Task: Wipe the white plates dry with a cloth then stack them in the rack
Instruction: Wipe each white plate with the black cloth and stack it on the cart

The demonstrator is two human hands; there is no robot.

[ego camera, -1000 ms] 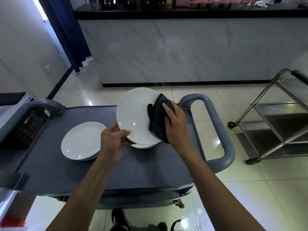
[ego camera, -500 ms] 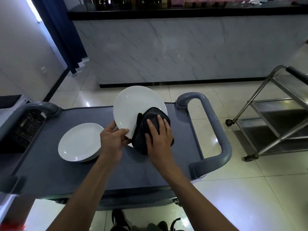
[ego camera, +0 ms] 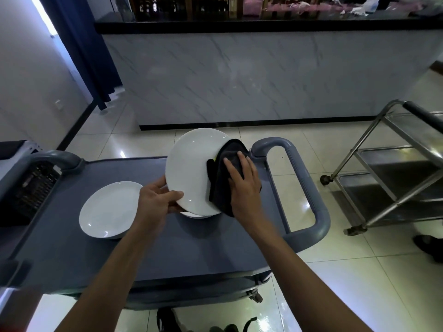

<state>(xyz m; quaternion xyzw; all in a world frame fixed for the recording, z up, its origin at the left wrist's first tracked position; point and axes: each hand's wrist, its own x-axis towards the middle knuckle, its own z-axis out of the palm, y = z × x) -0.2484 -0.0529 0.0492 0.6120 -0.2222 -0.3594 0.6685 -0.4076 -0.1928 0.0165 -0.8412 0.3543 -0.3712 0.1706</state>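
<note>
While the left hand is pinching the lower rim of a tilted white plate, thumb lying over the face and the other fingers curling behind it, the right hand is pressing a dark cloth flat against the plate's right side with fingers spread and nearly straight. The plate is hanging above the grey cart top, just over another white plate that is peeking out below the left thumb; a third plate is lying well to the left of those fingers. Glazed and probably damp, the held plate is likely stiff, slick and breakable, so gripping the rim between thumb and fingers seems the safest hold, while the soft cloth is folding around the edge. The left fingers behind the plate and the cloth's far fold are hidden. No plate rack is clearly identifiable; the black crate at the far left is cut off and hard to read.
</note>
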